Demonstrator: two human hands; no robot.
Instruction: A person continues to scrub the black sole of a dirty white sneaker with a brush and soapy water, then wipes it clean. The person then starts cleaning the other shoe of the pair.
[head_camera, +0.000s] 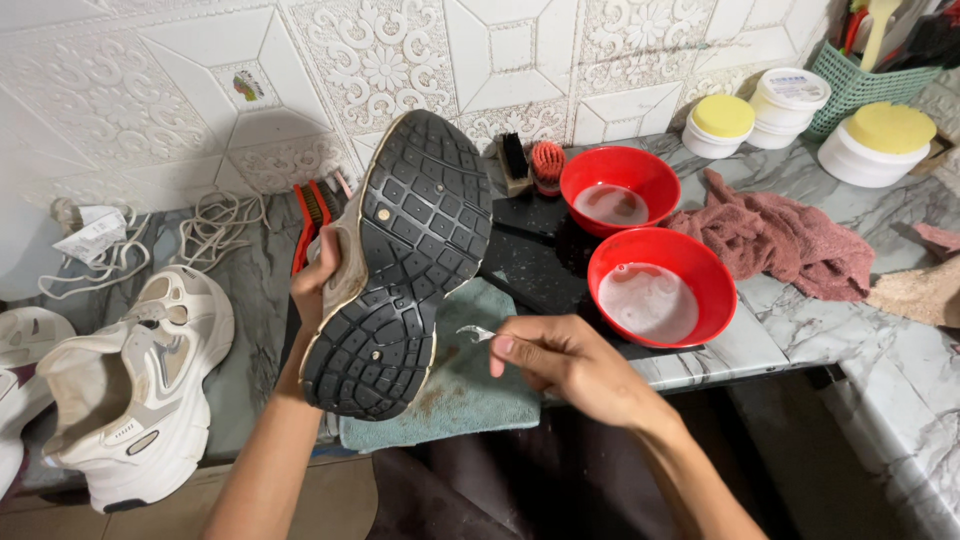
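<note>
Closest to me, my right hand (560, 365) pinches a thin metal tool (476, 332); I can't make out its kind. My left hand (318, 285), mostly hidden, grips one shoe (400, 265) held sole-up over a teal cloth (470, 385) on the tabletop (850, 320). I count two red bowls (660, 288), three tubs (880, 140), and another white shoe (135, 385); a third is cut off.
</note>
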